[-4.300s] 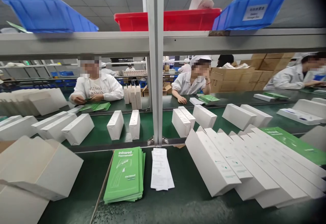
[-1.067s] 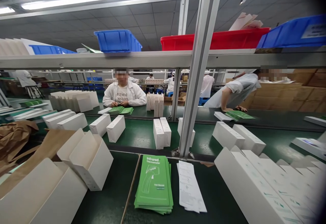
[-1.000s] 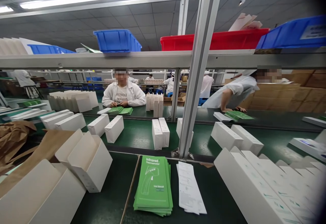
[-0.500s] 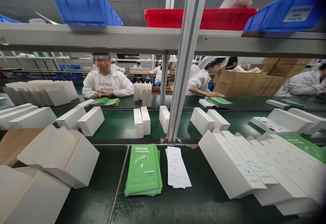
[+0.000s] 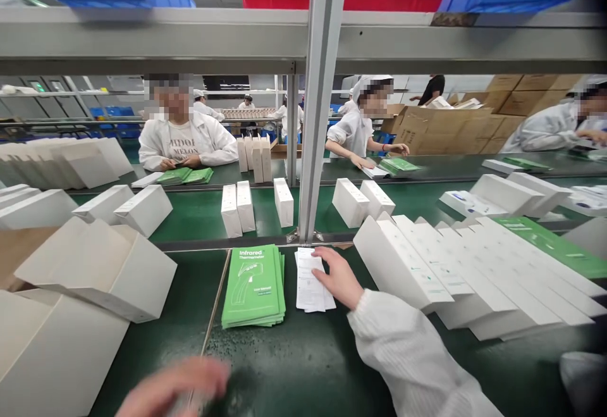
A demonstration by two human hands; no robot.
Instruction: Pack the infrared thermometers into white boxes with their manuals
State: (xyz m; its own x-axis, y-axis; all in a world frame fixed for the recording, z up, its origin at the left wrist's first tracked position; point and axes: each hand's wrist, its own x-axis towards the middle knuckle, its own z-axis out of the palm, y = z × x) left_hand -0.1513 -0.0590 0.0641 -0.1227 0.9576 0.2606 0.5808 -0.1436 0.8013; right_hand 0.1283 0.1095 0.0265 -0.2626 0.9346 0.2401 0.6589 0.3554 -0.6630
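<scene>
Left hand (image 5: 175, 382) low over counter (image 5: 294, 366), motion-blurred; grip unclear, can't tell if anything held. Right hand (image 5: 339, 278) unclenched, thumb and fingers apart over white leaflets (image 5: 310, 287), apparently touching. Leaflets lie fanned on counter, just beside green booklets (image 5: 253, 287); closed boxes (image 5: 403, 265) lean in row on other side. Step looks like reach to leaflets; picking single sheet calls for light fingertip pinch, overlapping edges separated. Farther: co-worker (image 5: 183, 138) across line.
</scene>
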